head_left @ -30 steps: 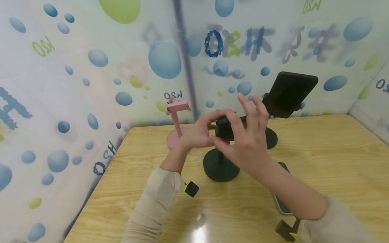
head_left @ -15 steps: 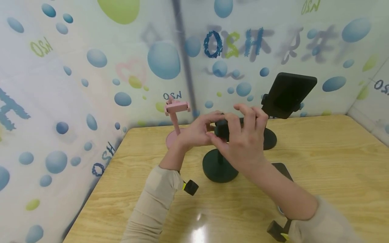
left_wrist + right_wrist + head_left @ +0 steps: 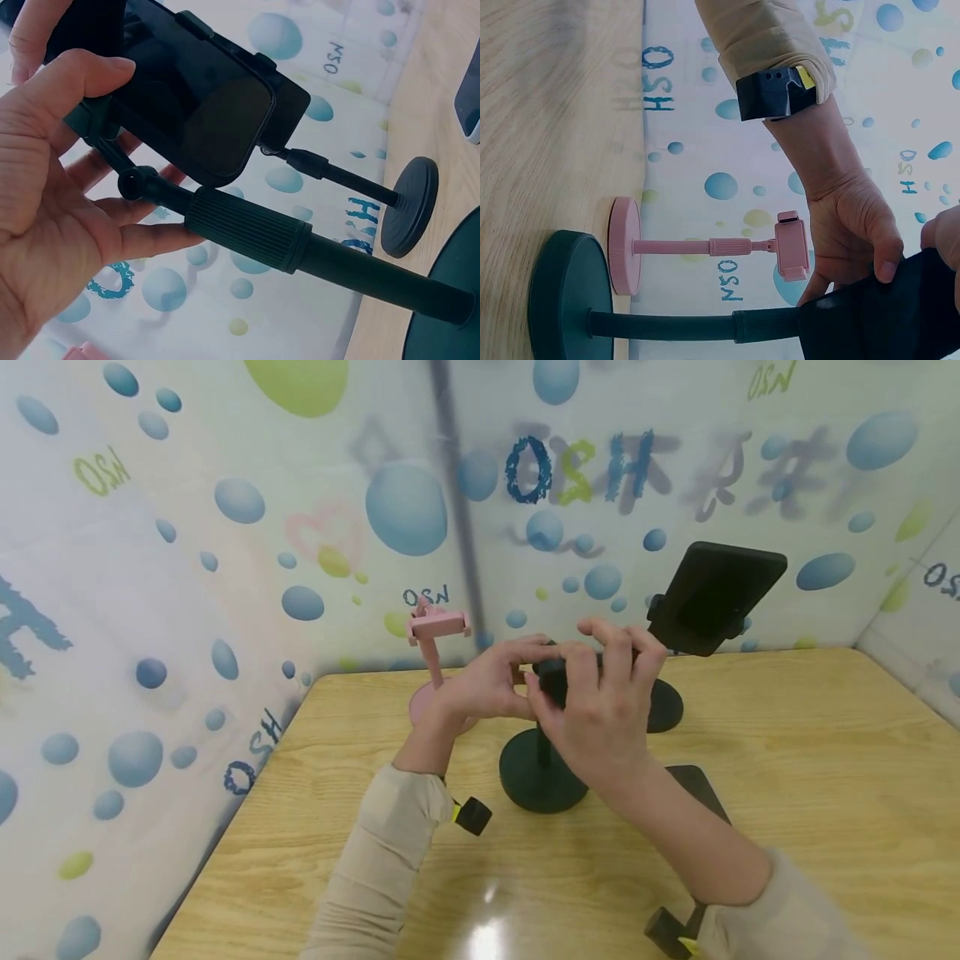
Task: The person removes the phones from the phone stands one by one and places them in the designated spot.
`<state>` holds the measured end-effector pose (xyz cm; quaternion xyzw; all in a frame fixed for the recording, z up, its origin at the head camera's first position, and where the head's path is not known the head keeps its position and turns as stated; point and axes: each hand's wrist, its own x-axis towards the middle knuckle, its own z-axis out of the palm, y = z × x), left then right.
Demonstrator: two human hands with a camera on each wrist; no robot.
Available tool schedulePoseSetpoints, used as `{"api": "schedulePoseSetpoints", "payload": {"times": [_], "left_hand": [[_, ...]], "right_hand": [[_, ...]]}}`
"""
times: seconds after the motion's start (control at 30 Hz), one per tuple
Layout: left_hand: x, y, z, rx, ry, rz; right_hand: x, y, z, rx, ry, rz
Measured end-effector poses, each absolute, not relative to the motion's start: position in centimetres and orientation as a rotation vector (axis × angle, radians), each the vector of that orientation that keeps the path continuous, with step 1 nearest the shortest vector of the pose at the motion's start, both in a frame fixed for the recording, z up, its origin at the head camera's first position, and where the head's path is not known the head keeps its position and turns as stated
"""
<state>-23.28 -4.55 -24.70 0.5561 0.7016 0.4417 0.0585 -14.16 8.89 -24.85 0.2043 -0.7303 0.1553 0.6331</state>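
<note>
In the head view a dark green phone stand stands on its round base at mid-table. A dark phone sits tilted at its top, at the holder. My left hand grips the holder, with the thumb at the phone's lower edge and the other fingers spread behind the stand's neck. From the other side my right hand holds the phone's end between thumb and curled fingers. The back of that hand hides most of the phone in the head view.
Behind on the left stands a pink phone stand. A black stand at the back right carries a black tablet-like device. Another phone lies on the wooden table, partly under my right forearm. A patterned curtain hangs behind.
My right hand's raised fingers have come down and curled over the phone's end. Its forearm has shifted slightly left. The left hand has stayed nearly in place.
</note>
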Motion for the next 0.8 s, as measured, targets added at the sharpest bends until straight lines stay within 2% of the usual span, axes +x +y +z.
{"api": "schedulePoseSetpoints", "payload": {"times": [0.37, 0.7, 0.8], "left_hand": [[-23.8, -4.4, -24.6, 1.693, 2.010, 1.380], [-22.1, -4.6, -22.7, 1.603, 1.968, 1.397], [-22.6, -4.5, -23.1, 1.605, 1.954, 1.397]], "right_hand": [[-14.3, 8.8, -24.7, 0.471, -1.644, 0.362], [-14.3, 8.7, -24.6, 0.478, -1.654, 0.345], [-14.3, 8.8, -24.5, 0.487, -1.658, 0.354]]}}
